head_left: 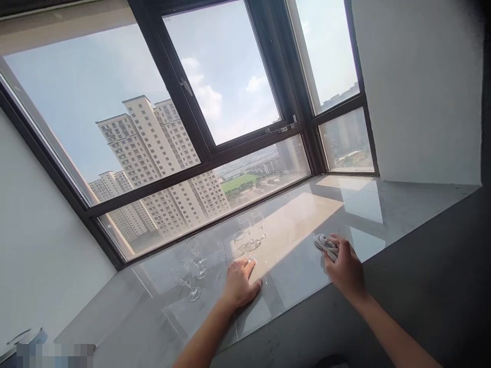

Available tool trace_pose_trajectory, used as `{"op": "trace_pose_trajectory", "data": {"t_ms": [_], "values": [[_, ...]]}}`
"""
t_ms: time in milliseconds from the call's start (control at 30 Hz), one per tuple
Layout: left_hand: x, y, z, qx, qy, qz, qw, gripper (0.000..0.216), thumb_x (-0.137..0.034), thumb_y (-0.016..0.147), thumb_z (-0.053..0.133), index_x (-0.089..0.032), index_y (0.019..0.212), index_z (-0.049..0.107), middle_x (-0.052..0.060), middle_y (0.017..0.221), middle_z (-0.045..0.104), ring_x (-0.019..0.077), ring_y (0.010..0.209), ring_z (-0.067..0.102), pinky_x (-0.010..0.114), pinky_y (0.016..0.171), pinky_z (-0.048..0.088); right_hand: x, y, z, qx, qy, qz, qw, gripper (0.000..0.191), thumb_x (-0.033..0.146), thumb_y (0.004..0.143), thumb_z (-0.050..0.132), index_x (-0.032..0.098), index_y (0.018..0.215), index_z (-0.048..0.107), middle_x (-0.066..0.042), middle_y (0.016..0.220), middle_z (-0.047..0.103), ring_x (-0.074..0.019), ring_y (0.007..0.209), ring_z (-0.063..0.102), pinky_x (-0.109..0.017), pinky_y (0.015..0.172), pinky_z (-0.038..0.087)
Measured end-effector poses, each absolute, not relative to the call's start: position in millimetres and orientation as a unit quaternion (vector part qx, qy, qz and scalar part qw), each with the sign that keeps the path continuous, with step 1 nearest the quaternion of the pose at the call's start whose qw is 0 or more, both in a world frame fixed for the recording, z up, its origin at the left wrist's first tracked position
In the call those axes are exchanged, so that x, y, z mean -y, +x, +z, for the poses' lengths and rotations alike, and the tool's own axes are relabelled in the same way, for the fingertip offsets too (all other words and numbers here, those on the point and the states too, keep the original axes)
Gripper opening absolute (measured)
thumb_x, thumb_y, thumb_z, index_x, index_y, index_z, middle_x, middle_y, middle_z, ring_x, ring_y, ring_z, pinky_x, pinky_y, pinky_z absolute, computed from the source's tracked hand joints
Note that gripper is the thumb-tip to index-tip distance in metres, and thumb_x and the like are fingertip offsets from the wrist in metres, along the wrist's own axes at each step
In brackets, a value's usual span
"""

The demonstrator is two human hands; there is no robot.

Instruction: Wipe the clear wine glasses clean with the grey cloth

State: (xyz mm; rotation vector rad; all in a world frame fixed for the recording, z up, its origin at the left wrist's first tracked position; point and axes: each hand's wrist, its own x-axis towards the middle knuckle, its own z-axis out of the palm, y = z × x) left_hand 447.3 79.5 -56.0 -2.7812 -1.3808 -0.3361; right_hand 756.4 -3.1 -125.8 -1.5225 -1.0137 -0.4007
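Note:
My left hand (240, 286) rests low on the glossy tiled windowsill (299, 271), thumb spread away from the fingers. Its fingertips are beside the foot of a clear stemmed glass (242, 239); whether they touch it I cannot tell. Just behind that glass stand two more clear glasses, including a small one (258, 221) on the right. Farther left are another pair, a rear stemmed glass (200, 266) and a front stemmed glass (194, 291). My right hand (347, 271) is closed around a bunched grey-white cloth (321, 244) at the sill, near its front edge.
A dark-framed window (215, 161) with a handle (186, 86) runs behind the sill. White walls (418, 92) close off both sides. The sill's front edge drops off close to my forearms. A partly blurred object (32, 337) sits at the lower left.

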Motion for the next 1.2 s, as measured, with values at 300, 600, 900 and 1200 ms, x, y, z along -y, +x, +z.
{"op": "trace_pose_trajectory", "data": {"t_ms": [300,600,900,1200], "values": [[-129,371,-54,0.555,-0.828,-0.082,-0.001,0.061,-0.053,0.089,0.042,-0.024,0.141,0.049,0.008,0.149,0.047,0.0284,0.138,0.039,0.043,0.116,0.023,4,757,-125,0.437,-0.661,-0.183,0.582,0.043,0.029,0.084,0.052,0.02,0.126,0.045,-0.014,0.113,0.065,-0.03,0.097,0.065,-0.037,0.071,0.054],[-154,364,-64,0.6,-0.792,-0.11,-0.025,0.054,-0.051,0.091,0.039,-0.029,0.14,0.048,0.006,0.152,0.043,0.0295,0.139,0.037,0.055,0.117,0.017,4,757,-125,0.434,-0.662,-0.184,0.582,0.045,0.029,0.084,0.053,0.02,0.127,0.044,-0.014,0.114,0.065,-0.0313,0.098,0.066,-0.039,0.074,0.054],[-168,367,-71,0.643,-0.76,-0.094,0.019,0.06,-0.052,0.091,0.039,-0.026,0.144,0.045,0.01,0.154,0.04,0.03,0.143,0.032,0.052,0.118,0.016,0,757,-129,0.434,-0.657,-0.188,0.588,0.041,0.027,0.084,0.053,0.022,0.124,0.045,-0.013,0.114,0.066,-0.0308,0.1,0.066,-0.039,0.076,0.054],[-140,404,-70,0.529,-0.805,-0.269,0.005,0.036,-0.035,0.091,0.037,-0.022,0.101,0.069,0.008,0.108,0.067,0.023,0.106,0.061,0.038,0.098,0.045,1,756,-126,0.429,-0.659,-0.174,0.593,0.044,0.023,0.082,0.053,0.023,0.125,0.044,-0.011,0.111,0.066,-0.03,0.1,0.066,-0.04,0.078,0.054]]}}
